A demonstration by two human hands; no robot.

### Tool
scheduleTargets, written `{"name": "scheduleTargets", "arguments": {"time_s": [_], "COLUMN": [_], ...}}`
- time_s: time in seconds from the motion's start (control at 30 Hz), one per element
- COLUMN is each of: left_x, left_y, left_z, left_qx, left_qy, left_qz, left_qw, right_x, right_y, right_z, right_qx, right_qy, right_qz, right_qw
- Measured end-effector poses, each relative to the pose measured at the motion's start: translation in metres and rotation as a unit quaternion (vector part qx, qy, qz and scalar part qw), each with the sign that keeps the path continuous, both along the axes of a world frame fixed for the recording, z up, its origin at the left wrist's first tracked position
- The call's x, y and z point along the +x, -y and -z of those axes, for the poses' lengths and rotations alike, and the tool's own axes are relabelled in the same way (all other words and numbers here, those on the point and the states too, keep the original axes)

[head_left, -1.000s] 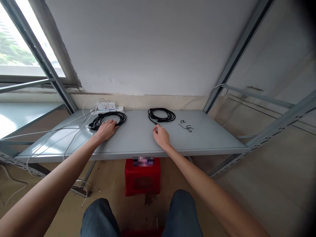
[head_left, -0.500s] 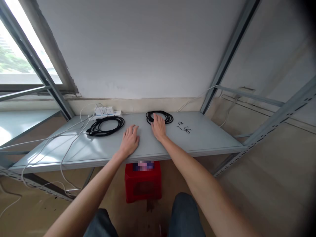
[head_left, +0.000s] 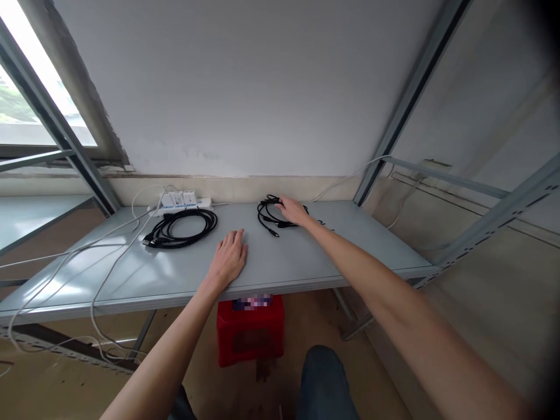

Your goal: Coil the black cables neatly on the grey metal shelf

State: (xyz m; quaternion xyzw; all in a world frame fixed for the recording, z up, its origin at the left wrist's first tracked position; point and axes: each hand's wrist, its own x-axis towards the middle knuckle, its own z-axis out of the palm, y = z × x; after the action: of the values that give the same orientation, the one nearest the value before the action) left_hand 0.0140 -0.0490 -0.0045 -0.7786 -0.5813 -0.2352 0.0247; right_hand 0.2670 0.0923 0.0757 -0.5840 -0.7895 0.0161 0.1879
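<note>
My left hand (head_left: 229,255) lies palm down on the grey metal shelf (head_left: 262,262) near its front edge, fingers stretched, holding nothing. At the back middle of the shelf, my right hand (head_left: 294,211) has its fingers closed on the upper part of a coiled black cable (head_left: 268,218). One plug end of that cable points toward the front. A second coiled black cable (head_left: 186,239) rests to the left of my left hand, touched by neither hand. Short black ties (head_left: 321,221) peek out behind my right wrist, mostly hidden.
A white power strip with plugged-in adapters (head_left: 181,199) stands against the wall at the back left. White cords (head_left: 107,274) run across the shelf's left side and over its front edge. Metal uprights (head_left: 394,128) rise at both sides. A red plastic stool (head_left: 250,332) is below.
My right hand has shifted right and closed on the coil, whose loops are looser, with a plug end now showing. My left hand stays flat on the shelf. The view has shifted slightly.
</note>
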Motion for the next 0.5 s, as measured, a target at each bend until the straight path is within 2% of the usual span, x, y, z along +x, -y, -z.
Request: {"name": "scheduleTargets", "arguments": {"time_s": [0.13, 0.23, 0.5], "left_x": [-0.001, -0.001, 0.001], "left_y": [0.001, 0.002, 0.004], "left_z": [-0.001, -0.002, -0.005], "left_qx": [0.002, -0.002, -0.002], "left_qy": [-0.003, -0.004, 0.0], "left_qz": [0.001, 0.001, -0.002], "left_qw": [1.0, 1.0, 1.0], "right_x": [0.004, 0.007, 0.008], "right_y": [0.0, 0.003, 0.008], "right_z": [-0.038, -0.059, -0.096], "right_qx": [0.042, 0.087, 0.168], "right_qy": [-0.028, -0.054, -0.057], "right_qz": [-0.051, -0.075, -0.085], "right_qw": [0.997, 0.992, 0.981]}}
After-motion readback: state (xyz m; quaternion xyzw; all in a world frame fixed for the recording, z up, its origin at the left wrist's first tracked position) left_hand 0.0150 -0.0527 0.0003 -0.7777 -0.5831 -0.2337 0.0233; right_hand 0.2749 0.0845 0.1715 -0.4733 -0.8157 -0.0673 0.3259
